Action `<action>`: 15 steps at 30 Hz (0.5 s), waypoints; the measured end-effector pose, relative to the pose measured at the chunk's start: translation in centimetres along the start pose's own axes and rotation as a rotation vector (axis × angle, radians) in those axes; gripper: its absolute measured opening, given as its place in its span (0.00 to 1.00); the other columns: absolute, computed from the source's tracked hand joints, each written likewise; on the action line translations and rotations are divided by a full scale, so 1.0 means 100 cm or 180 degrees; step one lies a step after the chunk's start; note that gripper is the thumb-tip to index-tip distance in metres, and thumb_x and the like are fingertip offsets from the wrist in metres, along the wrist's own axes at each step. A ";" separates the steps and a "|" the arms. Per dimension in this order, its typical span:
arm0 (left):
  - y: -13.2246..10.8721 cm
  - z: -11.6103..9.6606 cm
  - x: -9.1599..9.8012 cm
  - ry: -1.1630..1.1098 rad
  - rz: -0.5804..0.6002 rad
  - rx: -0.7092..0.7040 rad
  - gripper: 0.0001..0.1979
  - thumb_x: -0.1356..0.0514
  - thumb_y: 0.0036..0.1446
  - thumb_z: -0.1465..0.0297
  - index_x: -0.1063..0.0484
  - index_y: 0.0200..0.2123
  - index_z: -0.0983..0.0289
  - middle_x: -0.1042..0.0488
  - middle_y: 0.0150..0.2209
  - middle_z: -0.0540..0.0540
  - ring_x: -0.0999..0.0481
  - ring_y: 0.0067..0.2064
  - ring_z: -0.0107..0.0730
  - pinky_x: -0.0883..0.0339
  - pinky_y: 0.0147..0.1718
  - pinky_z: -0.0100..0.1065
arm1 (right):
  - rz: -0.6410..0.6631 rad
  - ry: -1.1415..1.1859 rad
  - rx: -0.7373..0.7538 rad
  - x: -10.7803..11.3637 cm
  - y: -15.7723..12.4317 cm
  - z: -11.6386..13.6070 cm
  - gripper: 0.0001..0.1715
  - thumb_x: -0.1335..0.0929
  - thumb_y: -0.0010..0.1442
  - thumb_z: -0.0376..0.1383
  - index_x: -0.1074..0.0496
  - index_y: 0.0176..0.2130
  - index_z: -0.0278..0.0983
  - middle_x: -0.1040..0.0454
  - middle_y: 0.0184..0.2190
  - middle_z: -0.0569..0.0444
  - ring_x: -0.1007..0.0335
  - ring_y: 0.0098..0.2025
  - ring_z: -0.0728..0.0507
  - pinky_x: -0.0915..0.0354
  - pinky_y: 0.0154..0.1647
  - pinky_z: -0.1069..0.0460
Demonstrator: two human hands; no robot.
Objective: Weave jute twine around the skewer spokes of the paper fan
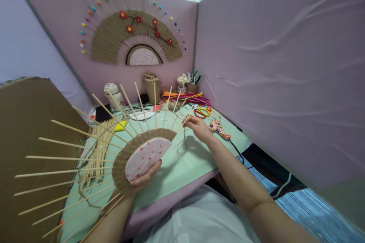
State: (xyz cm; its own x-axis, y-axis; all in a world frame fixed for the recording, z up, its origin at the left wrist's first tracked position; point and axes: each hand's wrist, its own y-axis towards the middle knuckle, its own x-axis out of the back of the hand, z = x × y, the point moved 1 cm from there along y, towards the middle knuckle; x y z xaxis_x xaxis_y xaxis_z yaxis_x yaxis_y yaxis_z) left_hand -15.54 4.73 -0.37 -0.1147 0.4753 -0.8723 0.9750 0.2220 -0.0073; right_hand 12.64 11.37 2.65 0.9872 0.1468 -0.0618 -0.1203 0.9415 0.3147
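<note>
Fan [146, 157] clamped in the left hand [146, 177]; at its two o'clock, the right hand [199, 127], apart, pinches cord [184, 134]: even tension should keep the woven band [124, 152] snug.

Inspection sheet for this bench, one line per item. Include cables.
Surface: pale green tabletop, crowded towards the back.
Job's things: half-round woven fan with sticks radiating outward; thin cord.
Clutter: loose stick bundle, yellow item, jar, colourful stems, pen cup, floral glue gun.
Left grip: closed on the fan's dotted centre.
Right grip: fingertips pinched, cord hanging from them.
Cables: black cable from the glue gun, running off the tabletop's right side.
Surroundings: mauve partitions, decorated fan on the back one; cardboard at left.
</note>
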 end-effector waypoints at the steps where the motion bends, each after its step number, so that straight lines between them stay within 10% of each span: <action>1: 0.001 -0.001 -0.003 0.0161 0.0286 0.0446 0.23 0.65 0.65 0.68 0.32 0.35 0.65 0.27 0.18 0.60 0.31 0.13 0.36 0.39 0.11 0.29 | -0.0064 0.0036 0.0036 0.003 0.002 -0.001 0.15 0.28 0.52 0.48 0.25 0.29 0.38 0.25 0.28 0.55 0.32 0.34 0.46 0.38 0.45 0.48; 15: 0.003 -0.014 -0.009 0.0412 0.0475 0.0614 0.21 0.64 0.67 0.68 0.32 0.39 0.66 0.27 0.21 0.58 0.30 0.17 0.33 0.35 0.16 0.27 | 0.0243 0.0585 -0.0570 0.021 0.008 -0.002 0.16 0.25 0.47 0.46 0.26 0.29 0.37 0.33 0.20 0.61 0.40 0.24 0.51 0.41 0.32 0.53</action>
State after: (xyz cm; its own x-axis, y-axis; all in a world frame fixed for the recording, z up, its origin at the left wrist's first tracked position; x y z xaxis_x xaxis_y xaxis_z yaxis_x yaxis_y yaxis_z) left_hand -15.37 5.56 1.14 0.0217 0.5980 -0.8012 0.9997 -0.0191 0.0129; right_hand 14.59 12.49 2.56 0.9410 0.2566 -0.2204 -0.2263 0.9619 0.1536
